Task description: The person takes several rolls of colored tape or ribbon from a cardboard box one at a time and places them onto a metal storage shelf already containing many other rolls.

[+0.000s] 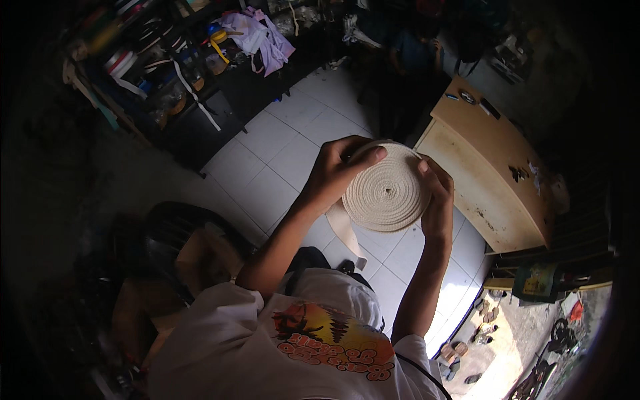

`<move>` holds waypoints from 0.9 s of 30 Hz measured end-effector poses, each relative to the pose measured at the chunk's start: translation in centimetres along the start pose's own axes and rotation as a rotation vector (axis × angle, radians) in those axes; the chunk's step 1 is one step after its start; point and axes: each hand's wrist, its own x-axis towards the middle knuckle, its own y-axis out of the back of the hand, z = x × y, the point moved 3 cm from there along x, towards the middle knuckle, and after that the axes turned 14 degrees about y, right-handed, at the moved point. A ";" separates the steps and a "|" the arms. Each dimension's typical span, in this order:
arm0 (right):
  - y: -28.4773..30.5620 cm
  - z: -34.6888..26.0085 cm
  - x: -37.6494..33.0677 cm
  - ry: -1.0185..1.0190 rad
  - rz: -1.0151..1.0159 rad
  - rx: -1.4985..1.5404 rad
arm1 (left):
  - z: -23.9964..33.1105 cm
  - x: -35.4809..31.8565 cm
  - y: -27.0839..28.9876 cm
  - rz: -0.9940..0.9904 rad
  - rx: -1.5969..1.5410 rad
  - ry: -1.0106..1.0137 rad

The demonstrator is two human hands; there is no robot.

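A flat, round roll of cream webbing strap [387,190] is held up in front of me, its coiled face toward the camera. My left hand [348,163] grips its upper left edge, the thumb lying across the coils. On the right edge, my right hand [437,193] holds the roll with the thumb near the rim; its other fingers are mostly hidden behind. A loose tail of the strap [347,235] hangs from the roll's lower left side, down toward my lap.
A wooden desk [490,143] with small items on top stands at the right. Dark shelving with strap rolls [122,65] and a lilac plastic bag [262,39] is at the upper left. Cardboard boxes [200,260] lie at the lower left. Another person [413,53] is in shadow beyond.
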 end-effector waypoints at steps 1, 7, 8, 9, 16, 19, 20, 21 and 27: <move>-0.8 0.7 1.4 -0.025 -0.017 0.044 | -0.2 1.0 0.9 0.031 0.017 0.005; -5.9 6.8 11.4 -0.116 -0.133 0.179 | -0.4 7.4 7.6 0.203 -0.095 0.020; -7.2 7.8 13.0 -0.149 -0.156 0.213 | -0.7 8.6 9.0 0.234 -0.098 0.009; -8.4 8.8 14.7 -0.159 -0.184 0.223 | -0.9 9.8 10.4 0.266 -0.108 0.000; -16.9 10.3 26.2 0.127 -0.453 -0.068 | 1.6 19.7 19.3 0.349 -0.003 -0.065; -19.1 13.2 31.7 0.180 -0.317 -0.107 | 2.3 24.8 22.3 0.411 0.098 -0.163; -19.9 13.8 32.8 0.204 -0.229 -0.098 | 2.1 26.5 23.5 0.486 0.170 -0.198; -20.7 14.3 33.8 0.244 -0.178 -0.119 | 2.6 27.5 24.5 0.565 0.244 -0.226; -23.3 16.7 40.9 0.356 0.030 -0.113 | 5.5 33.8 29.6 0.374 0.324 -0.166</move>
